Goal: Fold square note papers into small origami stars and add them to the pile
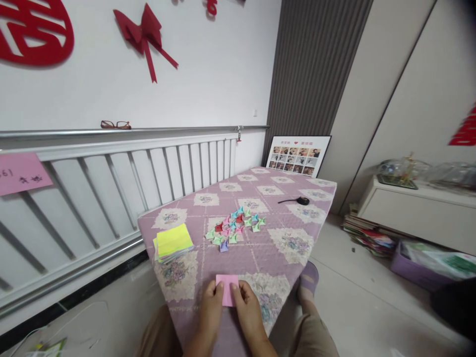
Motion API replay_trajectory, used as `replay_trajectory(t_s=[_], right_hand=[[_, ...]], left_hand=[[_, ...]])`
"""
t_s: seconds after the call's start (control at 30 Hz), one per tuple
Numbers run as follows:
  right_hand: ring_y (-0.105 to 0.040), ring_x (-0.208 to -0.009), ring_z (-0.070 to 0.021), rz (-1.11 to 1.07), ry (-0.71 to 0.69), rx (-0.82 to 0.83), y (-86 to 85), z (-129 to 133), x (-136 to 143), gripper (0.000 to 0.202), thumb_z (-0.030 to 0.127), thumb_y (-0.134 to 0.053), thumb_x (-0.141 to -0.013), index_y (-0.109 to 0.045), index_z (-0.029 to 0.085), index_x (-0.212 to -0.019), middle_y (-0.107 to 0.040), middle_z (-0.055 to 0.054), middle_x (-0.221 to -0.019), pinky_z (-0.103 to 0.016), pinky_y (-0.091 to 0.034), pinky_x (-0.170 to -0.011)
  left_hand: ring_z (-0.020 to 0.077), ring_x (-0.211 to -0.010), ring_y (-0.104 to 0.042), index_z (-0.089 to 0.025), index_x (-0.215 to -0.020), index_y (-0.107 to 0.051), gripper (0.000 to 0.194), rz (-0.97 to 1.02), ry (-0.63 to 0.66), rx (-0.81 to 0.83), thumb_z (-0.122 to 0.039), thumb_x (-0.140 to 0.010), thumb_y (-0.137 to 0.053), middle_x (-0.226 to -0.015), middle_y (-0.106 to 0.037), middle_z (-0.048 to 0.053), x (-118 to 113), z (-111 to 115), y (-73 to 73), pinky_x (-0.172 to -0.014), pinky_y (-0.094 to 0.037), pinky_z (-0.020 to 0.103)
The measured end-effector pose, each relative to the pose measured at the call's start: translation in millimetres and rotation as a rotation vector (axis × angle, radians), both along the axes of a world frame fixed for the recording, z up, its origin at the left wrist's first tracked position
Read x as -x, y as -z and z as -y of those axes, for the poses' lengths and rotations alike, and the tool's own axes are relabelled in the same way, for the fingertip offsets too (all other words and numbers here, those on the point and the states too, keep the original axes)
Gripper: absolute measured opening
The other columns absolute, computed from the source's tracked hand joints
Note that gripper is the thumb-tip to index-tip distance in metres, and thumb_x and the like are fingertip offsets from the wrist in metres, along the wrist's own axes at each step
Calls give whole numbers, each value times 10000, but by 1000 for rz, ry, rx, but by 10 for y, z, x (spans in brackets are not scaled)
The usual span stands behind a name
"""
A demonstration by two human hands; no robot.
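Observation:
A small square of pink paper [227, 296] is held upright-facing near the front end of the table, between my two hands. My left hand [211, 303] pinches its left side, thumb on the front. On its right side my right hand [247, 302] grips likewise, with the thumb lying over the paper. The other fingers are hidden behind the sheet. Beyond the hands lies a cluster of small folded paper pieces [233, 225] in green, blue, pink, red and purple. To the left rests a stack of paper sheets [174, 242], yellow on top.
A floral purple tablecloth [256, 258] covers the table. Farther back lies a black round object with a strap [303, 200]. A white radiator [92, 193] runs along the left, with glasses [116, 125] on the pipe above. A framed photo board [299, 154] leans at the far end.

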State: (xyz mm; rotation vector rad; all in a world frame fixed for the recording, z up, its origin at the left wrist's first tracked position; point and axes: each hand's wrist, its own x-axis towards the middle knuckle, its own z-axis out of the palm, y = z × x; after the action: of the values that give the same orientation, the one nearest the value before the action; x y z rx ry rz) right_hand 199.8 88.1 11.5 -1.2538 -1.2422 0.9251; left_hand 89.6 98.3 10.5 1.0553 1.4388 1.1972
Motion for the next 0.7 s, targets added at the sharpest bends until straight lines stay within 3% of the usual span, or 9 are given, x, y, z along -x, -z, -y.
replay_trajectory(t_s=[0.13, 0.33, 0.5, 0.7], right_hand=[[-505, -621, -157, 0, 24, 47, -11, -10, -31, 411, 579, -483, -813, -590, 189, -738, -573, -1, -666, -244, -422, -574], [-469, -577, -145, 25, 16, 50, -24, 24, -10, 361, 539, -503, -802, -543, 201, -679, -508, 25, -596, -235, -391, -529], [-478, -593, -142, 52, -4, 21, -2, 70, -7, 311, 498, -516, -803, -542, 200, -721, -509, 30, -621, -236, -408, -557], [-513, -618, -153, 118, -11, -17, 79, 153, -44, 242, 430, -540, -800, -581, 192, -817, -543, 22, -650, -254, -437, -597]], left_hand=[[196, -687, -584, -163, -763, -625, 259, -160, 83, -59, -394, -821, -523, -711, -637, 35, 35, 49, -12, -623, -441, 275], [179, -670, -557, -190, -715, -582, 199, -223, 96, -39, -343, -829, -524, -675, -599, 9, 142, 84, 41, -589, -404, 254], [171, -696, -572, -171, -849, -585, 190, -258, 149, -36, -326, -850, -475, -741, -612, 16, 266, 119, 36, -613, -408, 248], [159, -767, -585, -165, -953, -593, 168, -424, 276, 1, -235, -832, -500, -854, -657, 17, 476, 187, -88, -689, -406, 240]])
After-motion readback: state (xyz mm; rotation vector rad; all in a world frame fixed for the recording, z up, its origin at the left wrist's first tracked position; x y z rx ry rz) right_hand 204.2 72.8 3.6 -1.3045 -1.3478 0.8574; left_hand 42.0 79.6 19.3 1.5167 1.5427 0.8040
